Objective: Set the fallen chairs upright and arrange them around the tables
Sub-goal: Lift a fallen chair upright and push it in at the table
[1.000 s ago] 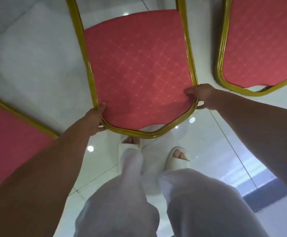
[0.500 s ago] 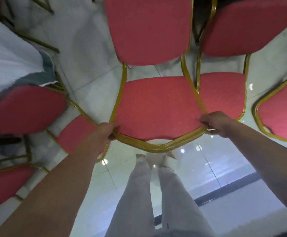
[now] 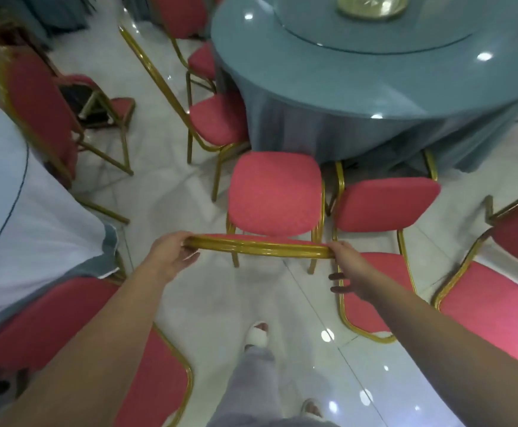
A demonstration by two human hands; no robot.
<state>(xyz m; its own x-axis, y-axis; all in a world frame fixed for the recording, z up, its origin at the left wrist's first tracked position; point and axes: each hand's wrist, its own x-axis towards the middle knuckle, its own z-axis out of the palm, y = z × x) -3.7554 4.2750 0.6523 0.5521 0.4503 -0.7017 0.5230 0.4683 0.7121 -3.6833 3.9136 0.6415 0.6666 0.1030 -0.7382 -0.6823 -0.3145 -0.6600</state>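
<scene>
Since the earlier frames the chair has swung from a tipped pose, its red back facing the camera, to standing on its legs, and the view has lifted from the person's feet to take in the room. Both hands are on the gold top rail of its back. The left hand has its fingers hooked over the left end, palm turned up toward the camera. The right hand holds the right corner with its fingers curled under and behind; how tightly cannot be told. The seat lies just beyond the hands, and past it is the round table in blue cloth, its edge near the seat front but not over it. The righting step looks done, and the work now is placement. The next move probably calls for a short push away from the hands, kept straight so the legs slide on the glossy floor without catching. A neighbouring chair stands just right of the right hand, close enough that the frames could knock. Left of the left hand is a white-clothed table, with another red chair below that forearm. Far beyond the hands a gold dish sits on the table's glass turntable. No brand, label or writing can be read anywhere.
</scene>
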